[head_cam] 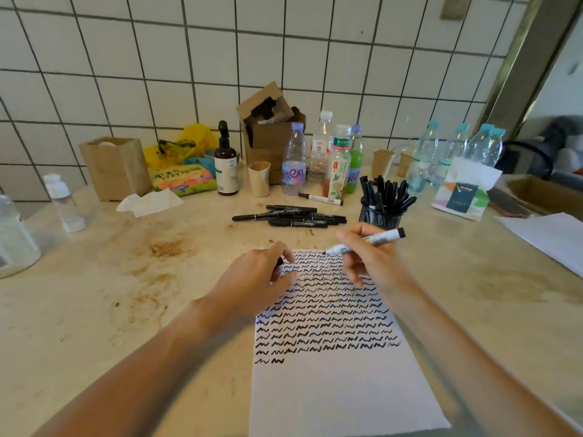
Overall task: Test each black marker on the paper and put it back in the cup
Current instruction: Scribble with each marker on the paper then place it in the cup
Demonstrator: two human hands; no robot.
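A pale, stone-like surface (94,310), stained with brown smears and crumbs on its left half, runs back to a wall of white square tiles (157,58) with dark grout. On it lies a sheet of paper (331,398), its upper part filled with rows of black squiggles and its lower part blank. The right hand (369,257) grips a white-barrelled marker (369,241) between curled fingers and thumb, the uncapped tip at the paper's top edge and the black end pointing back toward the mesh cup (380,216), which stands just behind the hand and is packed with black markers. The left hand (262,272) rests on the paper's upper left corner with its fingers curled round something small and dark; it may be the marker's cap, but too little shows to tell. A loose pile of black markers (290,216) lies on the surface left of the cup, near a row of plastic bottles (318,159), a brown pump bottle (225,162), paper cups and an open cardboard box (268,127). A tissue pack (463,193) sits to the right. The far right of the room is blurred, and a bottle at the left edge is cut off.
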